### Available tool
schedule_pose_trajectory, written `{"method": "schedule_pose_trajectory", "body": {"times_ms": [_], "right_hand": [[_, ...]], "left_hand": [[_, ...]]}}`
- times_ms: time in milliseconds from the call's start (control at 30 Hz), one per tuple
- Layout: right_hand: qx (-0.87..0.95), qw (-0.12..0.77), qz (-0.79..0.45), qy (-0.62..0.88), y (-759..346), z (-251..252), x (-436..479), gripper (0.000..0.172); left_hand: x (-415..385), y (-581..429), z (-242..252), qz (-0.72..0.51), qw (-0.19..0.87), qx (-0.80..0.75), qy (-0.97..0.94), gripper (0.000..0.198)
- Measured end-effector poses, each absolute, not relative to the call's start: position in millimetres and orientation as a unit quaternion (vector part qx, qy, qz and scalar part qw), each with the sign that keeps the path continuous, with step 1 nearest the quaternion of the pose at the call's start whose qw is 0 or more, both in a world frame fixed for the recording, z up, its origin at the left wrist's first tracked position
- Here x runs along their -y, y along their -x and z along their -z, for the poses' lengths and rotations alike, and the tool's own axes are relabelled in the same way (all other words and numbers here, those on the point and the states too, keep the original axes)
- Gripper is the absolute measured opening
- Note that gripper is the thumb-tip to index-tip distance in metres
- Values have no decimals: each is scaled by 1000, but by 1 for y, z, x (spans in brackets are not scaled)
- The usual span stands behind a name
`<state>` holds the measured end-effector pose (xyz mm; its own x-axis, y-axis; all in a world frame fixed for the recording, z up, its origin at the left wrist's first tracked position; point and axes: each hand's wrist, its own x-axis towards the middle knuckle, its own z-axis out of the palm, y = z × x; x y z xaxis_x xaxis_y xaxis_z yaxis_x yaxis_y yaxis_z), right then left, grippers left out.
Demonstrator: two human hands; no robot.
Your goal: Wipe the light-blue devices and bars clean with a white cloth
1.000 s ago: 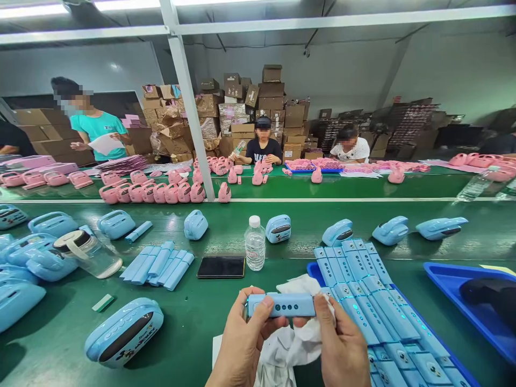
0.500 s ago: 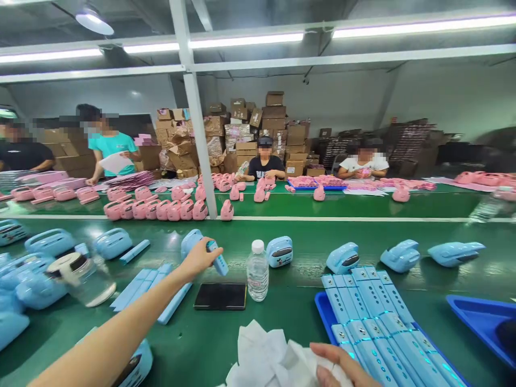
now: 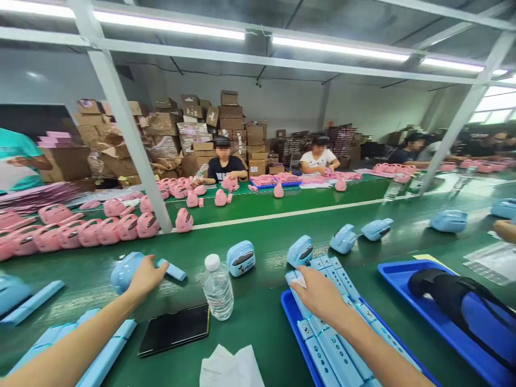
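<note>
My left hand [image 3: 147, 275] is over the right side of a rounded light-blue plastic case [image 3: 126, 273]. Its thumb and forefinger are apart, and the other fingers are hidden. A short blue strip [image 3: 176, 271] lies right by the thumb, perhaps touching it. With a bit of white tissue [image 3: 299, 280] in its fingers, my right hand [image 3: 318, 293] reaches to the far left end of the blue strips [image 3: 328, 344] lined up in a blue tray [image 3: 290, 312]. More white tissue [image 3: 231, 368] lies at the front edge of view.
A water bottle [image 3: 218, 290] stands beside a black phone [image 3: 175, 329]. Blue cases [image 3: 241, 258] form a row behind. A second blue tray [image 3: 443, 328] holds a black strapped item. Other blue strips [image 3: 76, 344] lie at left. Co-workers sit across the bench with pink cases [image 3: 108, 230].
The view has swung right. My left hand no longer holds up the strip, which now lies by the case. My right hand has moved from the tissue pile to the tray's strips.
</note>
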<state>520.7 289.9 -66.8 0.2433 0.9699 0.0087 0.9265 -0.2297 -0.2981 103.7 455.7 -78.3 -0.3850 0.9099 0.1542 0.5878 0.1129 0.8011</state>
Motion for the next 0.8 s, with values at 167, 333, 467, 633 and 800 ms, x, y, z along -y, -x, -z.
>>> {"method": "schedule_pose_trajectory", "body": {"times_ms": [167,333,467,633,800], "right_hand": [[614,51,-37,787,-490,91,-335,28],[616,97,-41,780,-487,90,-331,26],[635,220,-95,734,-480,53,-302,15],[648,374,-255,613,-456,23,-232,35],[519,574,-258,578,-445,43,-191,47]], "left_hand": [[-416,-95,37,-457,217,-659,-556,46],[-320,-129,-2,-537,200,-550,-607,48],[-247,-185,19,-574,239,-500,-602,31],[-204,-279,87,-551,516,-378,-537,65],[-187,-309,104,-453,673,-250,-529,80]]}}
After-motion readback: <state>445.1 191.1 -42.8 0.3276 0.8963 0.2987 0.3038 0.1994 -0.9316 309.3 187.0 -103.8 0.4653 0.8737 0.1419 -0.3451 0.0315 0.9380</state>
